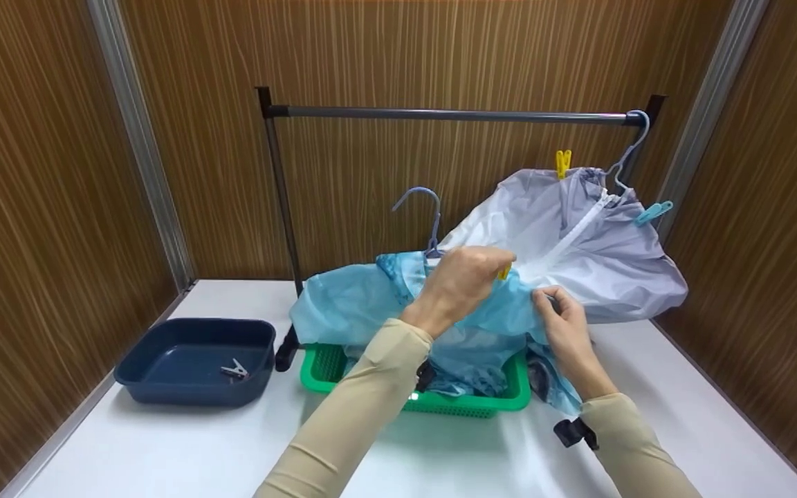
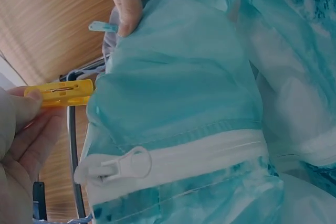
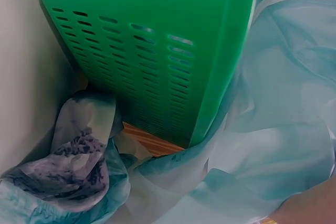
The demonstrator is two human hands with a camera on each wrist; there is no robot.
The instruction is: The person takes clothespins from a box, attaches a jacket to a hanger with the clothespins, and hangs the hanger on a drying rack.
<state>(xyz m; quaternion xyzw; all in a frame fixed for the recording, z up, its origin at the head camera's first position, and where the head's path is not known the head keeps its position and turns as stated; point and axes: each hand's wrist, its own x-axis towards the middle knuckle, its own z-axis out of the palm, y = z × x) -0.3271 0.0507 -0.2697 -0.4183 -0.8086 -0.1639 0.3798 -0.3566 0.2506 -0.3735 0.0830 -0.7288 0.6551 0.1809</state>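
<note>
Beige sleeves (image 1: 364,401) nearest. Left hand (image 1: 459,285) pinches yellow clip (image 2: 60,93) at blue garment's (image 2: 178,77) edge; right hand (image 1: 568,328) pinches cloth beyond it, apparently keeping that edge steady. Garment drapes below both hands' fingers, over green basket (image 1: 521,389).

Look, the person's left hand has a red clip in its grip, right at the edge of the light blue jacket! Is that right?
Not red: the person's left hand has a yellow clip in its grip, as the left wrist view shows. It is indeed right at the edge of the light blue jacket.
</note>
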